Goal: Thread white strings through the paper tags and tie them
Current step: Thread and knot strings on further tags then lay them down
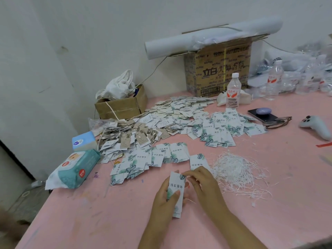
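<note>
I am watching the head view, and the piece in work sits right between the two hands, low and centre over the pink table (100,221). The left hand (164,198) grips the paper tag (177,187) from its left edge, thumb curled across the printed face and fingers behind. The tag's long axis runs nearly straight away from the person, leaning a little to the right. Its far end, the one with the leaf print, is uppermost in view.

That far end is where the next move is decided. The right hand (203,184) is closed in a pinch, fingertips on the tag's top right corner, and so it is the hand nearer the end to be threaded. I cannot make out the hole from here. I also cannot tell whether a string is already caught in that pinch. A thin pale strand (190,200) shows just under the right hand, but it is too fine to follow.

The white strings (237,172) lie in a loose heap on the table just to the right of the right hand and slightly farther off. I judge that hand would fetch the next one, reaching right and forward while the left keeps the tag steady. Loose tags (143,159) lie fanned out beyond the hands, to the left.
</note>
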The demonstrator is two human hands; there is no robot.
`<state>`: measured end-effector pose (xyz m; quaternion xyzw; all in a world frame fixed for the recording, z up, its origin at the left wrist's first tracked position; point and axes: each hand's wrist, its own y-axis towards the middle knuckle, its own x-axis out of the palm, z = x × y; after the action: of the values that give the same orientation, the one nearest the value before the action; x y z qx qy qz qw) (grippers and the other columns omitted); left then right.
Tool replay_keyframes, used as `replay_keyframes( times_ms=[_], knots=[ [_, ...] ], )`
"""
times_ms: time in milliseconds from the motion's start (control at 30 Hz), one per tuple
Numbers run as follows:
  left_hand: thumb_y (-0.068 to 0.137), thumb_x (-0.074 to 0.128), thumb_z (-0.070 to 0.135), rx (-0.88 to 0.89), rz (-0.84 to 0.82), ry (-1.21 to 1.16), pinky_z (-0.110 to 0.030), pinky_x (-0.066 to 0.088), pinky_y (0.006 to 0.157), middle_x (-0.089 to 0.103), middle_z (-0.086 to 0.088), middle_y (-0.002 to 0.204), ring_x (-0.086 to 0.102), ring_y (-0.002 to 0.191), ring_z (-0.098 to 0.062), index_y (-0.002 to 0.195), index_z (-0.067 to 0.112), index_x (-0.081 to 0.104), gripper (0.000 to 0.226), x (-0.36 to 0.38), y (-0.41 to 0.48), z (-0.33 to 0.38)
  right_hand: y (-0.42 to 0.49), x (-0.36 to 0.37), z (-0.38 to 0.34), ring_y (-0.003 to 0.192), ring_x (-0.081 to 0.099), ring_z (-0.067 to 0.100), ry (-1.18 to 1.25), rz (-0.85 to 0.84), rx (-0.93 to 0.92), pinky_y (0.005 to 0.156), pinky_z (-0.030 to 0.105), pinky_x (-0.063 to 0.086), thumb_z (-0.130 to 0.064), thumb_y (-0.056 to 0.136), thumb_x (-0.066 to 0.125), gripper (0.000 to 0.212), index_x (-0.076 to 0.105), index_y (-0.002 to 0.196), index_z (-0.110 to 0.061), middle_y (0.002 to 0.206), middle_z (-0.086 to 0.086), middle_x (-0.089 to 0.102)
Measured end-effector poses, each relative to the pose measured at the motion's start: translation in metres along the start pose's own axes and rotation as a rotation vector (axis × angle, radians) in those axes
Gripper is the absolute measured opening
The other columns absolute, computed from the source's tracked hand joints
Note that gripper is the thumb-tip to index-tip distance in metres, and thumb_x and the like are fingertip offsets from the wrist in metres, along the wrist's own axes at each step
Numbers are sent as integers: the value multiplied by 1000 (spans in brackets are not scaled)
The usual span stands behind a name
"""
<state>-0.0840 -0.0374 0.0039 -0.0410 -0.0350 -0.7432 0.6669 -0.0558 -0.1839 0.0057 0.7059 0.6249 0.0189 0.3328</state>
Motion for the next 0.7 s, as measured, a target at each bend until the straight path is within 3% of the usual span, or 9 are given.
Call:
replay_keyframes(
  times_ms=[100,200,333,467,700],
  knots=[
    [98,49,-1,16,-7,2,-31,57,76,70,2,119,68,105,-17,132,36,53,50,0,0,-1,-1,0,-1,86,54,2,-7,-2,-18,77,8,37,0,91,57,26,70,102,-20,87,-10,55],
    [99,48,1,16,-1,15,-30,57,71,72,1,113,69,87,-16,130,35,53,46,0,1,-2,-3,1,-2,85,57,4,56,74,10,76,9,41,-1,88,63,31,65,103,-28,86,-11,59],
    [100,46,1,45,-12,52,-29,56,72,72,-3,112,69,91,-16,129,33,52,44,2,-1,-1,-4,0,0,80,61,2,78,204,-14,71,8,45,3,78,73,27,66,84,-23,82,-12,64],
    [99,49,0,91,-13,78,-31,58,71,70,0,113,68,104,-19,129,28,54,42,4,-2,-1,-6,0,0,83,62,1,50,181,-66,72,9,47,3,78,72,25,71,84,-21,86,-16,64],
    [97,56,4,102,7,72,-30,58,67,72,-1,109,71,98,-21,123,33,62,39,5,-2,-1,-9,2,-3,81,64,2,45,169,-36,72,6,45,1,79,73,23,71,88,-20,86,-14,66]
  ],
)
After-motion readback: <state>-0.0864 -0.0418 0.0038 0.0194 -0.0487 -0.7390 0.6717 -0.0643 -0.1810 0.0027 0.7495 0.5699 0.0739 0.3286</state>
